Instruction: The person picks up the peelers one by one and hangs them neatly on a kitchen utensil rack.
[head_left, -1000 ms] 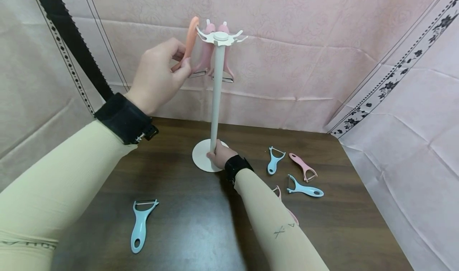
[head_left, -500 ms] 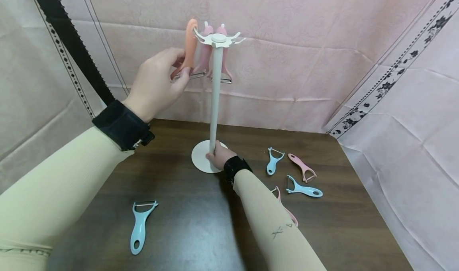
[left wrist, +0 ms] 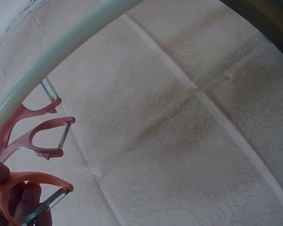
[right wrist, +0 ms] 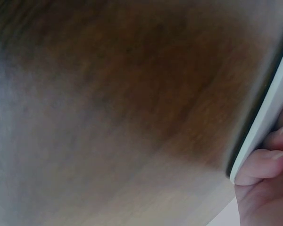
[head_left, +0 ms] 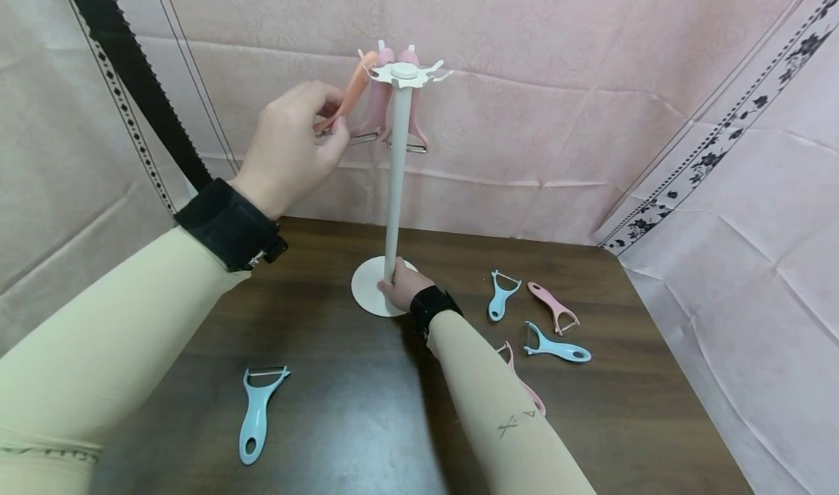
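Observation:
My left hand [head_left: 298, 135] pinches an orange peeler [head_left: 357, 87] near its blade end, thumb and fingers on either side. The peeler leans, its handle top right at a hook on the left of the white stand [head_left: 398, 167]. In the left wrist view the orange peeler's forked head [left wrist: 35, 176] and blade show between the fingers. Two pink peelers [head_left: 379, 105] hang from the hooks at the back of the stand. Low down, my right hand [head_left: 408, 285] grips the pole just above the round base [head_left: 367, 287]; in the right wrist view its curled fingers [right wrist: 262, 165] lie over the base's edge.
A blue peeler [head_left: 254, 418] lies on the brown table [head_left: 328, 422] at front left. To the right lie two more blue peelers [head_left: 557, 346] and a pink peeler [head_left: 553, 306]. Another pink peeler [head_left: 524, 386] is partly hidden behind the right forearm. A pale cloth [head_left: 524, 153] hangs behind.
The orange peeler's handle top has tipped right and slightly down, from outside the hook's end to close against it. My left hand keeps its pinch; the right hand stays at the pole.

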Available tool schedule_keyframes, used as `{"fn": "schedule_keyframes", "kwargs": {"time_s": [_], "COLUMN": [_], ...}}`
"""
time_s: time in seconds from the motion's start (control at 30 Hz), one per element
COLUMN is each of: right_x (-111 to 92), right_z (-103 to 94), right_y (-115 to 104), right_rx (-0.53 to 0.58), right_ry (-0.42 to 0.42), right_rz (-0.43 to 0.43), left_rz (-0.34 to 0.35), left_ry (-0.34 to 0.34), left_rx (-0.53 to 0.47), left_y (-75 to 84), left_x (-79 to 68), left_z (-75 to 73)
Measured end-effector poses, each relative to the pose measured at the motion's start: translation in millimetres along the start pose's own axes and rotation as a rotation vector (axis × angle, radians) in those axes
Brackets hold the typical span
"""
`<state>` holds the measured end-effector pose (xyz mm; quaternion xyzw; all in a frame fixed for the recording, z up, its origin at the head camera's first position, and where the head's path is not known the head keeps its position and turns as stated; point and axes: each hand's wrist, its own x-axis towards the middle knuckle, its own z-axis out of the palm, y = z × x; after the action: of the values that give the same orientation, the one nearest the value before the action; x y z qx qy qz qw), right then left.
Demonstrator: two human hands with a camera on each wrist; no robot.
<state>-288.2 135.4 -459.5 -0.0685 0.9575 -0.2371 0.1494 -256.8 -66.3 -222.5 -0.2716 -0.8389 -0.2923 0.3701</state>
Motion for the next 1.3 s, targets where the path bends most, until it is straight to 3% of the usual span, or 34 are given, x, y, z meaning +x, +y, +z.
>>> {"fn": "schedule_keyframes", "kwargs": {"time_s": [0.33,0.63,0.87,1.07,1.2,1.3], "right_x": [4,9,10,8,5,3], "right_z": [4.0,7.4,7.9,5.8,4.2,2.5], "right_y": [-1,2,6,5,2,0], "right_rx": [-0.005,-0.011,-0.027,-0.037,-0.039,-0.039], "right_ry": [-0.008,0.003,0.022,0.02,0.017,0.016], "right_rz": [0.005,0.004,0.003,-0.002,0.002,-0.007], "left_rz": [-0.035,-0.019,-0.163,-0.224,-0.205,-0.095], "left_ry": [-0.02,-0.102,-0.323,-0.578,-0.773,-0.88], "left_rx": [0.003,0.028,0.043,0.067,0.101,0.107], "left_y": [-1.6,-13.1,-32.9,-56.4,-57.3,-47.2], "left_x": [-6.4,-26.9,-55.7,-100.4,-139.1,-165.2], "left_z": [-0.5,-3.7,-10.3,-1.6,4.3,9.1]}}
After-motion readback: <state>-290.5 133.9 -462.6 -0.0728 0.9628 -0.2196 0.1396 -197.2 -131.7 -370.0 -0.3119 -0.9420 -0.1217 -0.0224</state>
